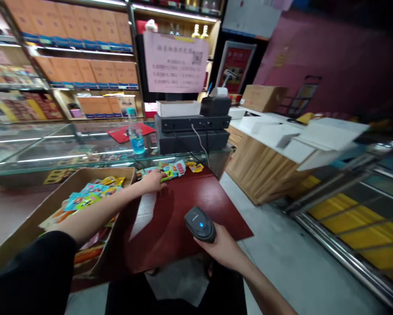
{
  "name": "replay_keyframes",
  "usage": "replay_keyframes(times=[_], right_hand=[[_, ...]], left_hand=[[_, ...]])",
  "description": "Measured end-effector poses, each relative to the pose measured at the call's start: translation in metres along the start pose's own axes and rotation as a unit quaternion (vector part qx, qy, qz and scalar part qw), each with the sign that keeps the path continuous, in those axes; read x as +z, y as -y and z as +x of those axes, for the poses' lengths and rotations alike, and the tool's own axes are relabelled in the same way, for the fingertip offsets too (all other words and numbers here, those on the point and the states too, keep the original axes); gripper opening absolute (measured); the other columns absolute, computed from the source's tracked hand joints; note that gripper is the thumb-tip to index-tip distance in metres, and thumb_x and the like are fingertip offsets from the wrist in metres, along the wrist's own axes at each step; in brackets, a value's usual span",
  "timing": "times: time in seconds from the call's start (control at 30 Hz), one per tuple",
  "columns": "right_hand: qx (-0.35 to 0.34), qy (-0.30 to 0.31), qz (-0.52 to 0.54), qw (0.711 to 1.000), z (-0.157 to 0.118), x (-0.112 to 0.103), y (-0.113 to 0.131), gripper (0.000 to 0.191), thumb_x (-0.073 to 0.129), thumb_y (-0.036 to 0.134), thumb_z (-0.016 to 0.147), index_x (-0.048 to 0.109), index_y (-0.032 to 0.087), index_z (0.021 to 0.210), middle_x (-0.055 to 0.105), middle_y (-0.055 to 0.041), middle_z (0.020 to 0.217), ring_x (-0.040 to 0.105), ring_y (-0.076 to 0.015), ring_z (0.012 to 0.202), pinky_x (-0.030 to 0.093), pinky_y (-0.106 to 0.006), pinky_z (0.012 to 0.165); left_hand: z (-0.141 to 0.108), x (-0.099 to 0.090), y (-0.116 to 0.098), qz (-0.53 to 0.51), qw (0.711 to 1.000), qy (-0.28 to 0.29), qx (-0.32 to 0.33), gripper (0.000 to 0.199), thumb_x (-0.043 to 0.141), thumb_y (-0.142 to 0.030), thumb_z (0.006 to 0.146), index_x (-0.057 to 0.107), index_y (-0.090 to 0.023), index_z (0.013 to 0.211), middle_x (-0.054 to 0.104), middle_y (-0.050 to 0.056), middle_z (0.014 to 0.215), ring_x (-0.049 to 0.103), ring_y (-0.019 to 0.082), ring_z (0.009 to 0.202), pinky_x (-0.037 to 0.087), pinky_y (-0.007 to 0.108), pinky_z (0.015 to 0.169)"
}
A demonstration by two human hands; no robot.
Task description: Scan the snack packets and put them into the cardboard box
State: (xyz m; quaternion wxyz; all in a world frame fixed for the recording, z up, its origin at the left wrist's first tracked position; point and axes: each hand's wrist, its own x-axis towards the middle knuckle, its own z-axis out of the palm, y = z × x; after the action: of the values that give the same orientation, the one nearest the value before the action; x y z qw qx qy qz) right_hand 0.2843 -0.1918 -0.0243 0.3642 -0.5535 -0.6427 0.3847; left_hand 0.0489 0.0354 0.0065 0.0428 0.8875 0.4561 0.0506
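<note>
A black barcode scanner (195,221) with a lit blue spot is gripped in my right hand (223,249), above the front part of the dark red tabletop (180,236). My left hand (153,181) reaches to the far side of that table, its fingers spread over colourful snack packets (175,169) lying there; whether they touch is hard to see. Just right of these lie small yellow packets (195,166). Beneath my left forearm stands an open cardboard box (26,218), full of blue, green and yellow snack packets (91,192).
Behind the table runs a glass display counter (68,148), bearing a blue-liquid bottle (136,135), a red paper (119,132) and black register equipment (193,135). A wood-fronted counter (258,166) and a metal rail (341,253) stand to the right.
</note>
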Motion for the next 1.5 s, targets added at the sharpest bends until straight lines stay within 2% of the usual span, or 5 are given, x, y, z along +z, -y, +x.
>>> replay_keyframes(times=[0.2,0.4,0.93,1.23,1.5], right_hand=[[0.061,-0.059,-0.003,0.996,-0.025,-0.03,-0.016,0.032,0.067,0.028,0.079,0.066,0.015,0.107,0.073,-0.0053,0.1,0.068,-0.0238,0.093,0.054,-0.033,0.084],[0.058,-0.071,0.004,0.996,-0.028,-0.041,-0.024,0.03,0.066,0.028,0.08,0.065,0.016,0.107,0.073,-0.0049,0.101,0.068,-0.0231,0.094,0.054,-0.033,0.084],[-0.025,0.015,0.023,0.999,-0.016,0.005,-0.013,0.034,0.068,0.025,0.077,0.066,0.017,0.111,0.073,-0.006,0.106,0.067,-0.0235,0.097,0.052,-0.036,0.089],[-0.052,0.034,-0.007,0.998,-0.001,0.02,0.008,0.032,0.068,0.03,0.079,0.067,0.018,0.109,0.074,-0.0053,0.103,0.068,-0.0231,0.094,0.053,-0.034,0.086],[-0.063,0.016,-0.012,0.998,0.001,0.024,0.021,0.032,0.067,0.03,0.079,0.066,0.017,0.109,0.073,-0.0067,0.104,0.068,-0.0242,0.096,0.052,-0.035,0.088]], left_hand=[[0.078,0.036,-0.025,0.106,0.994,-0.009,-0.006,0.073,0.055,-0.05,0.085,0.027,-0.028,0.149,0.047,0.018,0.134,0.05,0.035,0.117,0.043,0.045,0.091],[0.102,0.054,-0.021,0.124,0.992,0.024,-0.017,0.068,0.054,-0.062,0.081,0.046,-0.027,0.139,0.041,0.019,0.137,0.043,0.04,0.121,0.042,0.048,0.09],[-0.06,0.037,-0.014,-0.132,0.991,0.01,0.006,0.04,0.051,-0.05,0.086,0.071,-0.019,0.104,0.066,0.009,0.099,0.063,0.022,0.09,0.046,0.029,0.084],[-0.095,0.004,-0.02,-0.564,0.808,0.093,-0.14,0.055,0.071,-0.06,0.066,0.069,-0.014,0.094,0.069,0.004,0.081,0.062,0.014,0.065,0.051,0.024,0.058],[-0.101,0.012,-0.02,-0.564,0.802,0.151,-0.128,0.052,0.075,-0.051,0.065,0.07,-0.013,0.099,0.071,0.007,0.082,0.065,0.016,0.067,0.052,0.024,0.058]])
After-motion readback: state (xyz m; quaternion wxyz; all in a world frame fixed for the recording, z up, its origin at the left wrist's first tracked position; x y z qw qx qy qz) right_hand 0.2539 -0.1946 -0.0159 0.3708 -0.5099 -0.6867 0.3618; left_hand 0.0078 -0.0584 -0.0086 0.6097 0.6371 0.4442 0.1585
